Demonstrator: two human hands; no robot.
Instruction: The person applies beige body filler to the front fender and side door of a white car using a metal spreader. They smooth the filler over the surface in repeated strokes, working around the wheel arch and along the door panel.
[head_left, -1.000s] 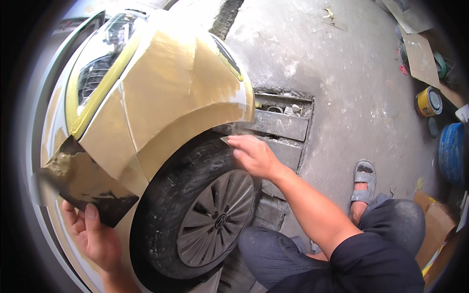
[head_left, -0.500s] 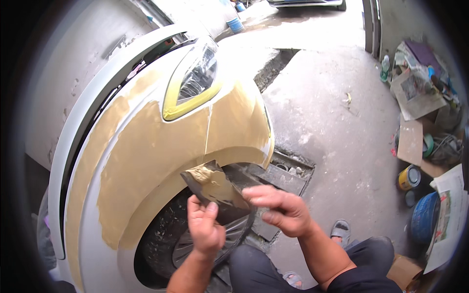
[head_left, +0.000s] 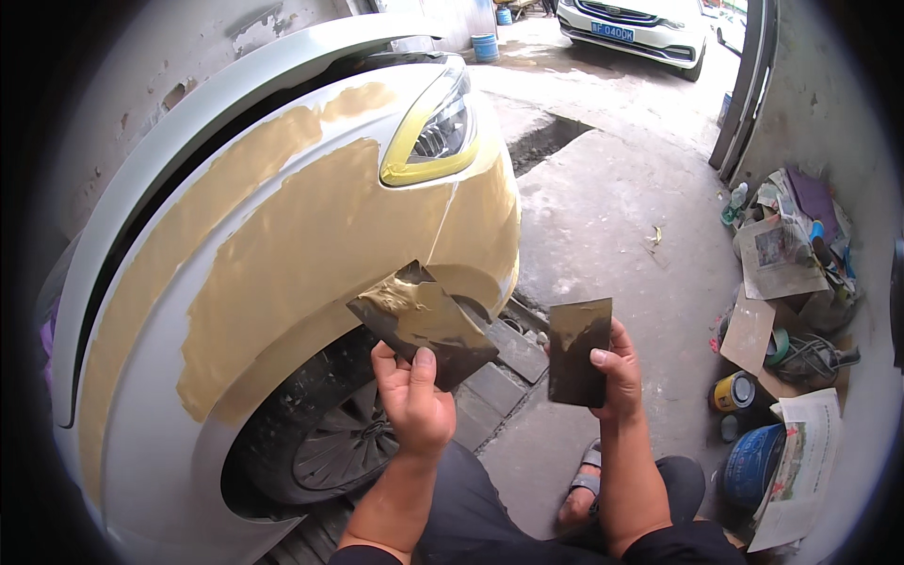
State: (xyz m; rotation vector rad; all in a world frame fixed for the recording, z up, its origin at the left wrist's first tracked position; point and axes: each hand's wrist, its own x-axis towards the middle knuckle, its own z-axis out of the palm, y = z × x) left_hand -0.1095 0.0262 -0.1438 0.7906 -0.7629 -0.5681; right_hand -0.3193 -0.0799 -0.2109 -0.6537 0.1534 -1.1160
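My left hand [head_left: 415, 407] grips a dark square mixing plate [head_left: 454, 355] by its near edge, thumb on top. A smear of tan body filler [head_left: 403, 303] lies on the plate's upper part. To its right, apart from the plate, my right hand [head_left: 621, 377] holds a dark flat filler spreader [head_left: 577, 350] upright, its face coated with filler on the upper half. Beyond both hands is a white car fender [head_left: 141, 443], broadly covered in tan filler, above a wheel [head_left: 344, 447]. Yellow tape [head_left: 400, 171] edges the headlight [head_left: 446, 132].
Along the right wall lie newspapers [head_left: 780, 259], cardboard [head_left: 747, 331], a yellow-and-black can [head_left: 733, 392] and a blue bucket [head_left: 753, 461]. A floor pit [head_left: 546, 143] opens past the bumper. Another white car [head_left: 631, 36] stands outside; a blue pail [head_left: 485, 47] sits near the doorway.
My right hand has moved right, away from the plate's edge, and the spreader in it now shows clearly. The plate stays in my left hand. The whole view has shifted, bringing more of the doorway in.
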